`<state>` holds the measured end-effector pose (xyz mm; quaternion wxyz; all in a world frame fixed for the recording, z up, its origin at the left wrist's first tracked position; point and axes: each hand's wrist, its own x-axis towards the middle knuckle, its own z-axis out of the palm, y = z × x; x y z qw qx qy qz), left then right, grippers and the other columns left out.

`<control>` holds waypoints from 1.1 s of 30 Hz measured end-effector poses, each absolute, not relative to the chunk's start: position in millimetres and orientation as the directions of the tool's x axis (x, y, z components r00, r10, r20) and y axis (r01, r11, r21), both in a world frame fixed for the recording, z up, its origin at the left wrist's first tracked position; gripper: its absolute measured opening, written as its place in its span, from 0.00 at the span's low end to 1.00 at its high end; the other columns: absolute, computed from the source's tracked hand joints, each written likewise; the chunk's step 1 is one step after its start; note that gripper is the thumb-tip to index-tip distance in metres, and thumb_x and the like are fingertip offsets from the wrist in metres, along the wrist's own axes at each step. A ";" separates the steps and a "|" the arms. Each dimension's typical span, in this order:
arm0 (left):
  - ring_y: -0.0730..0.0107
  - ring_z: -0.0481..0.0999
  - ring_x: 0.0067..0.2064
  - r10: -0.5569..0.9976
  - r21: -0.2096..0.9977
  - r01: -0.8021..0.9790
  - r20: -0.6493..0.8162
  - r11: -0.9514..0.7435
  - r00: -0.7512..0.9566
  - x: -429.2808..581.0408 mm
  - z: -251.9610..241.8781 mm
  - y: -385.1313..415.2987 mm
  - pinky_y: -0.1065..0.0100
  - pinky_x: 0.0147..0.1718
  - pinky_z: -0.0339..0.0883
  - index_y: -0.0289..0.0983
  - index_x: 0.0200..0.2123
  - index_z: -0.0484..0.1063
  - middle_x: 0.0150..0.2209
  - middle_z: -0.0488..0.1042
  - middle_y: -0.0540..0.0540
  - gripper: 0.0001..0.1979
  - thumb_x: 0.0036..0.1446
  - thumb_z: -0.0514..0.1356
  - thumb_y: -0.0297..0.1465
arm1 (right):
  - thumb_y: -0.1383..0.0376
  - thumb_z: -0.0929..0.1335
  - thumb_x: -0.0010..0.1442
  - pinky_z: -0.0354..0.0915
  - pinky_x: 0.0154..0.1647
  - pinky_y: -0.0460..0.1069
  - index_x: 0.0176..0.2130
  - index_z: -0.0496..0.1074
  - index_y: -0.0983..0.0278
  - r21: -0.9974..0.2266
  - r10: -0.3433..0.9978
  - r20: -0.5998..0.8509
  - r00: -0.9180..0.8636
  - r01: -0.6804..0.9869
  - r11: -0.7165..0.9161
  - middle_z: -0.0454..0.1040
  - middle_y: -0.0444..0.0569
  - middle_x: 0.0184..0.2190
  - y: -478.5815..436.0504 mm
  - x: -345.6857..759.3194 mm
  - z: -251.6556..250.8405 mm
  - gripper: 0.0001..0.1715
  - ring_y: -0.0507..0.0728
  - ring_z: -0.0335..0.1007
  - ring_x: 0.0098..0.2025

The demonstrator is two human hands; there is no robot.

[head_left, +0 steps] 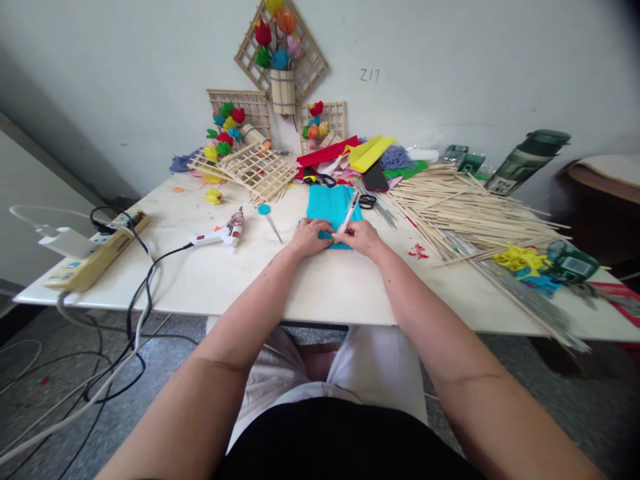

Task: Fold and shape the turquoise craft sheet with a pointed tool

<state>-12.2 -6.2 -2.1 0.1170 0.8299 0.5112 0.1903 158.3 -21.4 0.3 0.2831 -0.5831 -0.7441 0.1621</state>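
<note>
A sheet of bright blue crepe paper (pixel 327 200) lies on the white table in front of me. My left hand (pixel 311 238) rests on its near left part, fingers laid out flat. In my right hand (pixel 361 239) is a white pen (pixel 351 215), held in a writing grip and tilted over the paper's right side. The pen's tip and a small yellowish thing by my fingers are partly hidden. Black-handled scissors (pixel 369 201) lie just right of the paper. On the left, a blue disc on a stick (pixel 265 210) lies near my left hand.
A white glue gun (pixel 220 233) with its cord and a power strip (pixel 97 253) are at left. Thin wooden sticks (pixel 465 207) pile up at right. Coloured paper (pixel 373 153), wooden lattices (pixel 255 167) and paper flowers stand behind. A dark green bottle (pixel 527 163) stands back right.
</note>
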 end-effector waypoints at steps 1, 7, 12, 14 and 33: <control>0.59 0.62 0.55 0.893 0.389 0.804 0.197 -0.449 0.404 -12.3 -2.1 -6.2 0.60 0.55 0.55 0.45 0.41 0.74 0.54 0.69 0.56 0.14 0.49 0.60 0.38 | 0.56 0.68 0.50 0.59 0.27 0.44 0.31 0.77 0.64 -0.573 0.959 0.230 -0.163 0.774 0.269 0.74 0.45 0.23 -21.0 158.5 0.0 0.14 0.52 0.68 0.27; 0.59 0.62 0.55 0.895 0.392 0.804 0.193 -0.446 0.403 -12.4 -2.3 -6.0 0.59 0.54 0.55 0.47 0.41 0.74 0.53 0.69 0.56 0.14 0.49 0.60 0.38 | 0.53 0.68 0.52 0.61 0.28 0.45 0.30 0.76 0.64 -0.593 0.955 0.250 -0.162 0.754 0.283 0.75 0.46 0.24 -20.1 159.9 -1.4 0.17 0.52 0.70 0.28; 0.58 0.61 0.55 0.898 0.392 0.808 0.190 -0.441 0.398 -12.0 -1.9 -6.6 0.59 0.54 0.56 0.47 0.41 0.74 0.54 0.69 0.57 0.14 0.49 0.60 0.38 | 0.52 0.67 0.52 0.62 0.28 0.45 0.30 0.76 0.64 -0.607 0.949 0.266 -0.169 0.735 0.301 0.75 0.46 0.24 -18.4 160.7 -3.4 0.18 0.53 0.70 0.27; 0.57 0.61 0.55 0.901 0.394 0.811 0.189 -0.433 0.390 -11.7 -1.7 -6.9 0.58 0.54 0.56 0.47 0.41 0.74 0.54 0.69 0.57 0.14 0.49 0.60 0.38 | 0.51 0.67 0.52 0.63 0.29 0.45 0.32 0.76 0.64 -0.620 0.949 0.270 -0.164 0.725 0.302 0.75 0.46 0.25 -17.4 161.0 -5.1 0.19 0.53 0.70 0.28; 0.57 0.61 0.55 0.898 0.404 0.802 0.196 -0.440 0.394 -12.2 -1.8 -6.9 0.58 0.54 0.56 0.46 0.40 0.75 0.53 0.69 0.55 0.14 0.48 0.61 0.37 | 0.51 0.70 0.47 0.60 0.26 0.44 0.30 0.77 0.63 -0.638 0.960 0.249 -0.126 0.725 0.260 0.74 0.44 0.22 -19.5 159.7 -5.7 0.19 0.52 0.68 0.27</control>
